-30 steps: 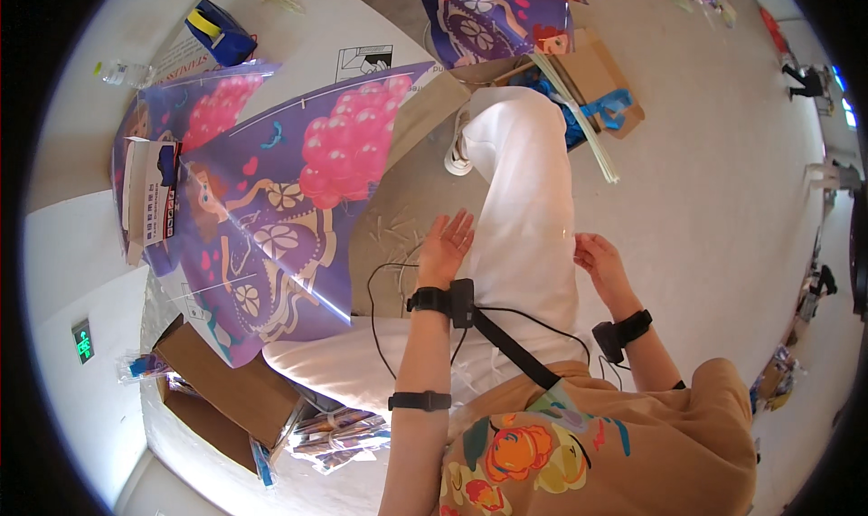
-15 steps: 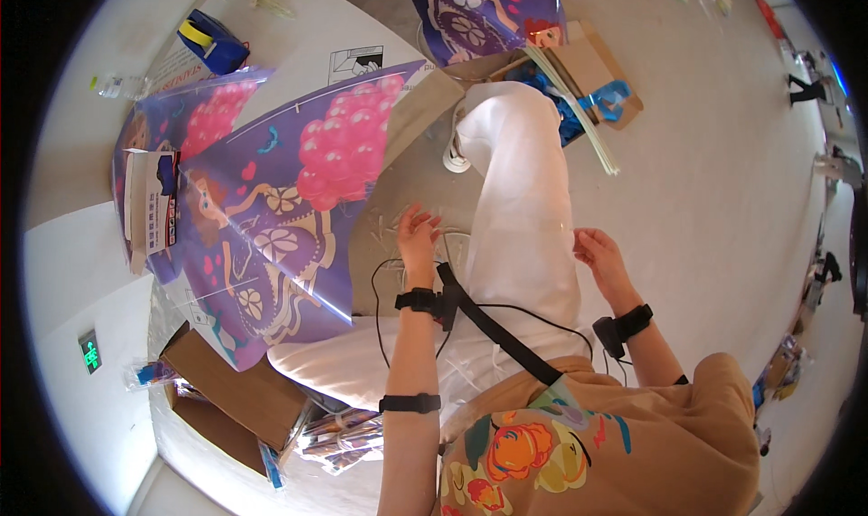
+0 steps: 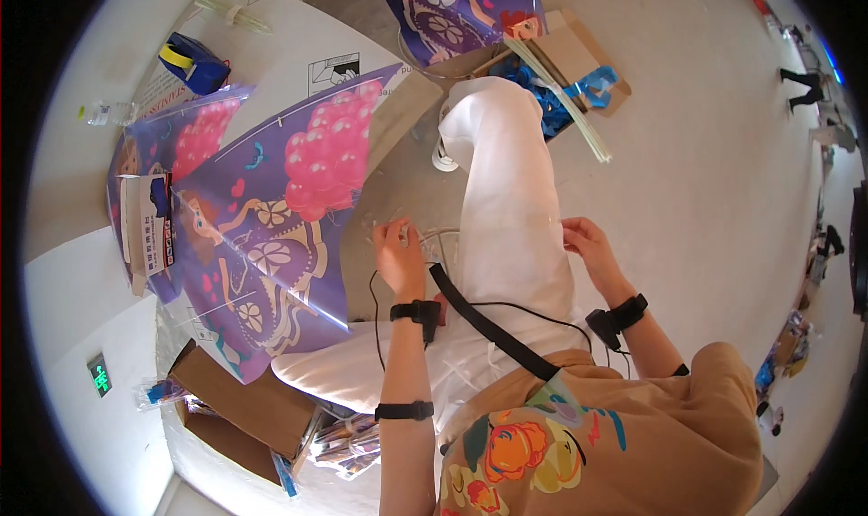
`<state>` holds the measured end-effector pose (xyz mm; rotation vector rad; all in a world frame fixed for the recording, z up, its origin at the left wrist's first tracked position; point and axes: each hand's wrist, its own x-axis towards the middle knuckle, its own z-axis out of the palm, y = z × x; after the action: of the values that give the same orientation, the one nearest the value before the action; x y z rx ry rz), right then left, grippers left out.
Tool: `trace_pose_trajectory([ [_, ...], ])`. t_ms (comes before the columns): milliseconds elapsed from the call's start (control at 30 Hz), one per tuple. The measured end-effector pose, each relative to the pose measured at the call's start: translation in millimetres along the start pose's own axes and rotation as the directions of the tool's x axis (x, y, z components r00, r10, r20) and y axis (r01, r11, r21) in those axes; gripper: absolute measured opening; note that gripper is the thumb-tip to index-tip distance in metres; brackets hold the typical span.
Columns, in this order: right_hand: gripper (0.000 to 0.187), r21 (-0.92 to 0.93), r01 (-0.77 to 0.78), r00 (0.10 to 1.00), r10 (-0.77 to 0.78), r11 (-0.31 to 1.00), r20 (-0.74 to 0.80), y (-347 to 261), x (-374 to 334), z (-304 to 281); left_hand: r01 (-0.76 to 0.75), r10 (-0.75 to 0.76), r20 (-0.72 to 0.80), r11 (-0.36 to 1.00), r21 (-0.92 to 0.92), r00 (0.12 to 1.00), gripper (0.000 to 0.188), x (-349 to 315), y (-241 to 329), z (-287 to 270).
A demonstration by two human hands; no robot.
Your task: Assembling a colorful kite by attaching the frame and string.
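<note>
My left hand is raised over the floor between my knees, its fingers curled; what they hold, if anything, is too small to make out. My right hand is beside my right knee, thumb and fingertips pressed together, with nothing clearly visible between them. A large purple triangular kite, printed with a figure and pink balloons, lies to the left of my left hand. Neither hand touches it. Pale thin loops of cord or wire show just right of my left hand.
A blue tape dispenser and a bundle of pale rods sit far left on white board. Another purple kite lies ahead, beside an open carton with blue pieces and rods. A brown carton is near left.
My left hand has moved slightly left and nearer, turning so its back shows more and its fingers curl. My right hand has shifted slightly left along with the view.
</note>
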<state>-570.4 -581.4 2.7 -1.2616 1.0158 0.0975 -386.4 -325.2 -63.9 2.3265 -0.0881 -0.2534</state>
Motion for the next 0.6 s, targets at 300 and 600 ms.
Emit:
trace_pose_trajectory([
  [300,0.023,-0.046,-0.007,0.998,0.004,0.999,-0.058,-0.8,1.1,-7.2,-0.160,0.159,0.022,0.986,0.049,0.987,0.015,-5.0,-1.1,-43.7],
  [600,0.027,0.134,-0.044,0.999,0.047,0.990,-0.015,-15.7,5.8,-0.5,-0.218,0.196,0.185,0.970,0.106,0.963,0.018,-26.2,36.3,-106.5],
])
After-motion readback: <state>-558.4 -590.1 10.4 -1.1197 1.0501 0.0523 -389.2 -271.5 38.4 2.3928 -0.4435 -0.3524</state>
